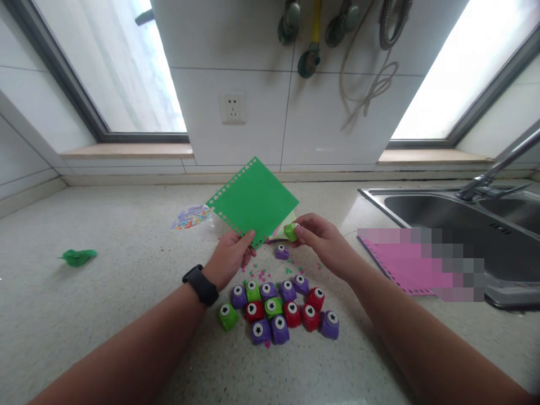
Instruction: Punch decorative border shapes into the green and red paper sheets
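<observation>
Head view: my left hand (231, 257) clamped on green sheet (256, 199); right fingers (314, 233) pinching green punch (291, 232).

Black smartwatch (201, 285) with a dark band on the left wrist; bare forearms, short rounded fingernails.

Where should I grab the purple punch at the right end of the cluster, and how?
I'd take the purple punch by its near and far sides, coming from the right: its white button faces up, and a red punch crowds its left.
</observation>
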Action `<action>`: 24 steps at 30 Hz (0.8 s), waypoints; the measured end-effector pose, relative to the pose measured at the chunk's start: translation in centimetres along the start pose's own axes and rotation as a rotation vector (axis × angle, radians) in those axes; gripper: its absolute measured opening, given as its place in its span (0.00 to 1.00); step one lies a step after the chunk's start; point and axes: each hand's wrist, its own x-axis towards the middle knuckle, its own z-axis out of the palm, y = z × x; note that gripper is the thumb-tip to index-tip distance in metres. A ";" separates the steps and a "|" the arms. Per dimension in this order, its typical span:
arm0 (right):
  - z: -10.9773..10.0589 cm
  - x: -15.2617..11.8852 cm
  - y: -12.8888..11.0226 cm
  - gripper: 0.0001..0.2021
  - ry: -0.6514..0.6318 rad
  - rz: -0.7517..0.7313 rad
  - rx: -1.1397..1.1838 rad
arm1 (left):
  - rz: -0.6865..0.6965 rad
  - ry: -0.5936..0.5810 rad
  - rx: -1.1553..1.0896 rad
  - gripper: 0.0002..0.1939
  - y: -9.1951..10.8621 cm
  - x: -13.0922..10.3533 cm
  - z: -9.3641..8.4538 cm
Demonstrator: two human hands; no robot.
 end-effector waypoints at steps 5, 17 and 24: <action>-0.2 0.2 0.2 0.16 0.134 0.007 0.179 | 0.022 -0.003 0.043 0.24 -0.3 0.0 -0.2; -0.3 0.7 1.6 0.14 0.250 -0.036 0.201 | 0.040 -0.023 0.082 0.27 -0.6 0.1 -0.4; 0.3 0.4 1.0 0.17 0.316 -0.130 0.186 | 0.018 -0.022 0.058 0.26 -0.3 -0.1 -0.3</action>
